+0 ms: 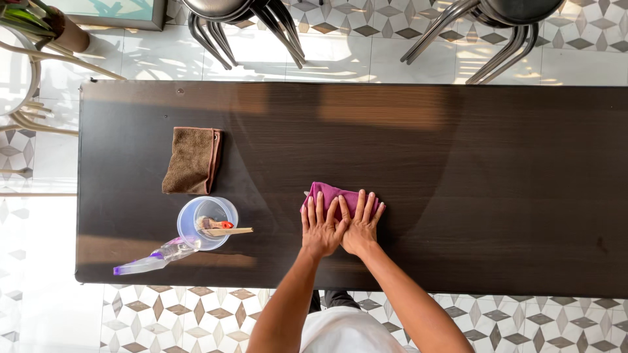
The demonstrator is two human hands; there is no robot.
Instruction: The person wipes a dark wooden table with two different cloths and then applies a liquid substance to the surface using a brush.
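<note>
Left hand [321, 230]: flat on the worktop, fingers spread and straight, pointing toward 12 o'clock; fingertips rest on the near edge of the pink cloth [335, 197]. Grip open, nothing clasped.
Right hand [360, 227]: flat just beside the left, thumb sides touching; fingers lie over the cloth's right part. Grip open, pressing down, not clasping.
Pink cloth: folded, lying on the worktop under both sets of fingers, near the front edge, about mid-length of the board.
Worktop [458, 170]: long dark wood-grain board.
Brown cloth [191, 160]: folded, at 10 o'clock from the hands, well apart.
Clear plastic cup [207, 222]: at 9 o'clock from the hands, holds a brush with an orange part.
Spray bottle [154, 259]: lies on its side, touching the cup at its 7 o'clock.
Floor [196, 320]: patterned tiles.
Chair legs [261, 29]: metal, beyond the far edge.
</note>
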